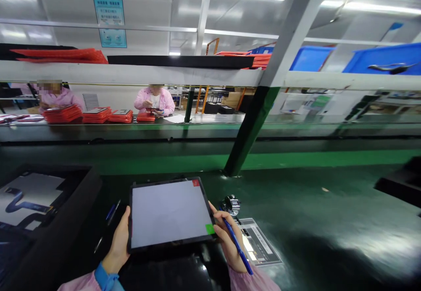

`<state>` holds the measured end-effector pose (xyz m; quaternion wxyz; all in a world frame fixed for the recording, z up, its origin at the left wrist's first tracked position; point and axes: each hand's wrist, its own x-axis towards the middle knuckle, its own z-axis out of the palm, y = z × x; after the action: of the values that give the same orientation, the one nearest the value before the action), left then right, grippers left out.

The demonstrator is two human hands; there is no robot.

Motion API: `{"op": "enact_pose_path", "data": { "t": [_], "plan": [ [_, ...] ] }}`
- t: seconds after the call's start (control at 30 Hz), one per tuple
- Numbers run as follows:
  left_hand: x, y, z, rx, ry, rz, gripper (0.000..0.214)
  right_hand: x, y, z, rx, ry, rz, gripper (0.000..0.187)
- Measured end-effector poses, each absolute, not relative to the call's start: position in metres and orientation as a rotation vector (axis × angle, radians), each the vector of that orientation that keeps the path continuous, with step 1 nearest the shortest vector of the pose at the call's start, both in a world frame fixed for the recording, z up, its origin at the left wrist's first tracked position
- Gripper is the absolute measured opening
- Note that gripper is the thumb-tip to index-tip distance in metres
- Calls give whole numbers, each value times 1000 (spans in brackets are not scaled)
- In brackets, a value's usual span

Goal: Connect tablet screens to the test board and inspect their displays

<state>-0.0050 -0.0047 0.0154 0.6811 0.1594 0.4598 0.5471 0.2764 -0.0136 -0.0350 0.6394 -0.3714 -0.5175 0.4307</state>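
Observation:
A tablet-like screen panel (171, 216) with a black frame is held up in front of me. Its display is plain pale grey, with a red square at the top right corner and a green one at the lower right. My left hand (120, 243) grips the panel's left edge; a blue band circles that wrist. At the right edge my right hand (228, 240) is closed on the panel, with a blue pen (237, 248) also held between its fingers. Beside that hand lie a small metal tally counter (232, 204) and a flat panel with exposed circuitry (259, 243).
A black foam box (75, 203) at left holds a screen part with a ribbon cable (29, 207). Another pen (113, 212) lies beside it. A slanted post (250, 129) rises ahead. Across the bench, two people in pink work near stacked red sleeves (62, 114).

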Motion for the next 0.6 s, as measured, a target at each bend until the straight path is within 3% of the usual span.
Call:
{"op": "enact_pose_path", "data": {
  "t": [0.2,0.4,0.6],
  "plan": [
    [-5,-4,20,339,911,1178,50,290,-21,-29,-953,-1206,886,25],
    [-9,1,9,353,1090,1277,41,365,-21,-49,-1358,-1461,180,17],
    [-12,6,-2,324,1102,1324,35,394,-16,-64,-1339,-1858,31,14]
  ]
}}
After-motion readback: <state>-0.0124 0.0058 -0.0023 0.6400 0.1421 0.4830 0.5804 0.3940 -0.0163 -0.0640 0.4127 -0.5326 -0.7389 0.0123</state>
